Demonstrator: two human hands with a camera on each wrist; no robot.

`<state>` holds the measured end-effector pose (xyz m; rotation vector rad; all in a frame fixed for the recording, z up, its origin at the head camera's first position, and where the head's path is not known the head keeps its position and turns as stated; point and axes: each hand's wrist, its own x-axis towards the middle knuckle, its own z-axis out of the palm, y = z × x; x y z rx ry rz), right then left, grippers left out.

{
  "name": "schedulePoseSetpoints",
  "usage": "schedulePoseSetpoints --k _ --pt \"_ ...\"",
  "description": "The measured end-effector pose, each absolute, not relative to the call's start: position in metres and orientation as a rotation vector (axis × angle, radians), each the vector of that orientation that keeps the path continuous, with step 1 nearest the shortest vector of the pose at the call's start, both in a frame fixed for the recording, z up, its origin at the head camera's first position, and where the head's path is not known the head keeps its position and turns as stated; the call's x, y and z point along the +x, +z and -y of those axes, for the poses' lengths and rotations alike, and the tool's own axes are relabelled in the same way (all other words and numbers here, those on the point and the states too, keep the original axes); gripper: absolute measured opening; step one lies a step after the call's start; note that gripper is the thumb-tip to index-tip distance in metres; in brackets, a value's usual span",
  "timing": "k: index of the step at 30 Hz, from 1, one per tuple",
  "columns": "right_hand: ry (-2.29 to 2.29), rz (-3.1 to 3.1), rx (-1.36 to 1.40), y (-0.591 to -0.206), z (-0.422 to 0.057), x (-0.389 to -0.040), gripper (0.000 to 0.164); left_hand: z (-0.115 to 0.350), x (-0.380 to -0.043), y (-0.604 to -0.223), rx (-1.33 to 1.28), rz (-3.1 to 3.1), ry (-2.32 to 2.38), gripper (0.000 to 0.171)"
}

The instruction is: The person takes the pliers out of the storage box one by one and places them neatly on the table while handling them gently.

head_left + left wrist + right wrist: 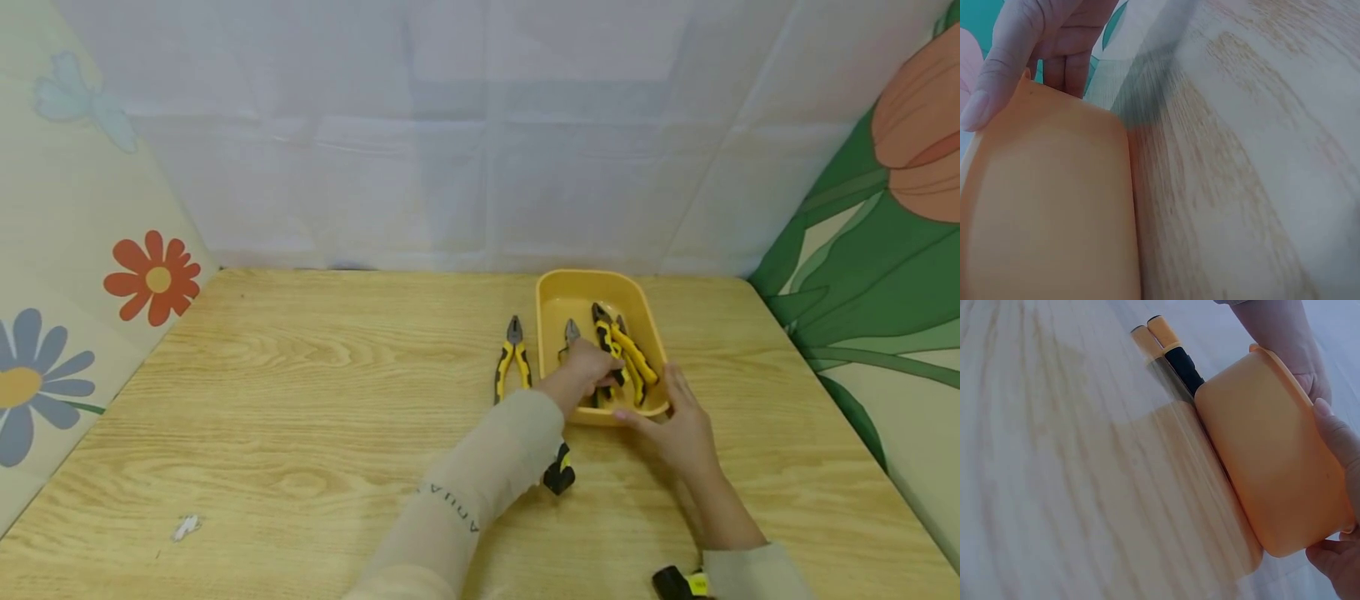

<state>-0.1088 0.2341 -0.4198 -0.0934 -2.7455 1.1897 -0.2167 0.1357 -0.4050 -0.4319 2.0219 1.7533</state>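
Observation:
A yellow plastic bin (551,292) on the table holds several pliers (636,350) with yellow-and-black handles. Reaching over its left side, my left hand (588,365) is inside, fingers curled at the black handle of one pair; their exact hold is partly hidden. Another plier head (572,328) sticks out beyond that hand. My right hand (686,425) grips the bin's near right corner, thumb on the rim and fingers outside. In the right wrist view, its thumb (1335,431) lies on the bin's edge, with the left forearm (1291,337) behind.
Left of the bin lies a pair of pliers (513,354) with spread handles. A black-and-yellow object (559,471) is half hidden by the left sleeve. Another black-and-yellow item (672,582) lies near the right sleeve. A white patch (186,527) marks the table's left part.

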Motion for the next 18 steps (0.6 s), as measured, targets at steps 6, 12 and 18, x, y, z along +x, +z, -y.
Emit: schedulePoseSetpoints --k 6,12,18 --pt "1.195 2.724 -0.081 -0.4206 -0.2345 -0.1087 0.098 -0.1339 -0.2129 -0.4032 -0.403 -1.927 1.808 0.037" --pt "1.184 2.724 -0.09 -0.4202 -0.2346 -0.1087 0.098 -0.1323 -0.2096 -0.4019 -0.394 -1.832 1.833 0.016" --pt "1.192 2.729 -0.1 -0.4193 -0.2338 -0.1088 0.099 -0.1298 -0.21 -0.4047 -0.407 -1.769 1.857 0.007"
